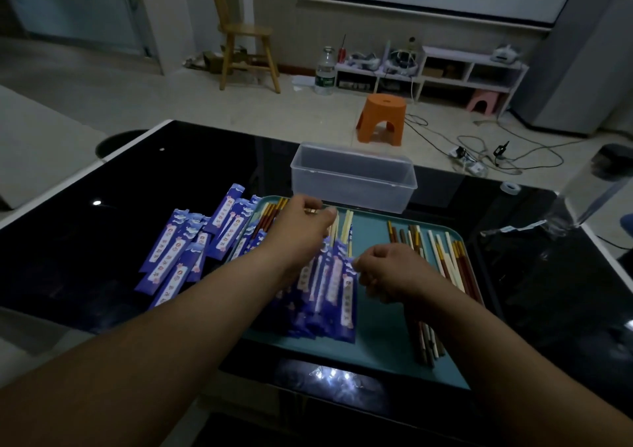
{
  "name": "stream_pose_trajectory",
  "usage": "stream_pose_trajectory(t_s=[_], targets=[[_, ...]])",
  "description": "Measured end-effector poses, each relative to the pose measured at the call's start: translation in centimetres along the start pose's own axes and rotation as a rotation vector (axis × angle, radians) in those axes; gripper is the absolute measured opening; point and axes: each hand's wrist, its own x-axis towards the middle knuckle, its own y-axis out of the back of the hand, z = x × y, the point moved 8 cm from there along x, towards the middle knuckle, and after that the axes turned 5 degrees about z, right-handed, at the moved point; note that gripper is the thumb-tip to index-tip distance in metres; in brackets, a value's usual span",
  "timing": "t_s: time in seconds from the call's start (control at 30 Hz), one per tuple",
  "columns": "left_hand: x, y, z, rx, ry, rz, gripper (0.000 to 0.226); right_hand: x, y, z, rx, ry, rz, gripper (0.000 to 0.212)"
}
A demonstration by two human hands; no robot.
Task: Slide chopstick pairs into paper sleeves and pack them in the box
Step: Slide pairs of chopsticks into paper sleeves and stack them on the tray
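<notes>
- Black glass table point(171, 172): carried a teal tray point(376, 343) at its near edge, and a clear box point(352, 179), open at the top, standing on the table just past the tray's far edge.
- Loose sleeves point(178, 251): blue printed paper, scattered on the table off the tray's left edge, some overlapping that edge.
- Sleeve stack point(322, 309): fanned across the tray's left half, reaching toward its near edge.
- Brown chopsticks point(269, 215): lay at the tray's far left corner.
- Mixed chopsticks point(445, 261): pale, brown and yellow-tipped, lay lengthwise along the tray's right edge.
- Left hand point(301, 223): over the tray's far left part, fingers curled together around the far ends of the pale chopsticks point(347, 227).
- Right hand point(387, 271): at the tray's middle, fingers curled, thumb and forefinger apparently pinching the open far end of the rightmost sleeve point(346, 295) of the stack; the pale chopsticks ran down into that end.
- Orange stool point(382, 117): stood on the floor beyond the table.
</notes>
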Motion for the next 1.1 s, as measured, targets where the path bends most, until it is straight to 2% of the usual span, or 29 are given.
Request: stream_pose_trajectory(t_s=[0.1, 0.23, 0.4, 0.5, 0.63, 0.77, 0.83, 0.93, 1.0, 1.1], targets=[[-0.2, -0.3, -0.5, 0.148, -0.014, -0.051, 0.018, 0.6, 0.1, 1.0, -0.197, -0.023, 0.042, 0.014], [-0.5, -0.9, -0.2, 0.274, -0.102, -0.082, 0.012, 0.9, 0.3, 0.6, -0.273, 0.013, 0.108, 0.014], [-0.8, -1.4, 0.5, 0.34, -0.172, -0.104, 0.004, 0.9, 0.8, 0.4, -0.537, 0.057, 0.202, 0.027], [-0.9, -1.6, 0.3, 0.372, -0.172, -0.121, 0.004, 0.6, -0.3, 0.4, -0.502, 0.036, 0.092, 0.021], [-0.8, -2.0, -0.3, 0.438, -0.175, -0.142, 0.003, -0.4, -1.8, -0.5, -0.475, 0.114, -0.018, 0.014], [-1.1, -3.3, -0.1, 0.469, -0.206, -0.182, 0.003, 0.1, 1.8, -0.4, -0.513, 0.152, 0.154, 0.014], [-1.7, -4.2, 0.4, 0.483, -0.234, -0.218, 0.005, 0.1, 5.1, -0.2, -0.471, 0.134, 0.261, 0.007], [-2.8, -6.1, 1.1, 0.505, -0.273, -0.281, 0.011, -0.3, 9.8, 0.9, -0.443, 0.065, 0.402, 0.013], [-3.6, -7.8, 1.4, 0.553, -0.3, -0.33, 0.012, -0.5, 11.4, 1.9, -0.506, 0.001, 0.416, 0.015], [-4.5, -10.5, 1.0, 0.636, -0.33, -0.385, 0.012, -0.7, 11.6, 3.6, -0.59, -0.082, 0.338, 0.011]])
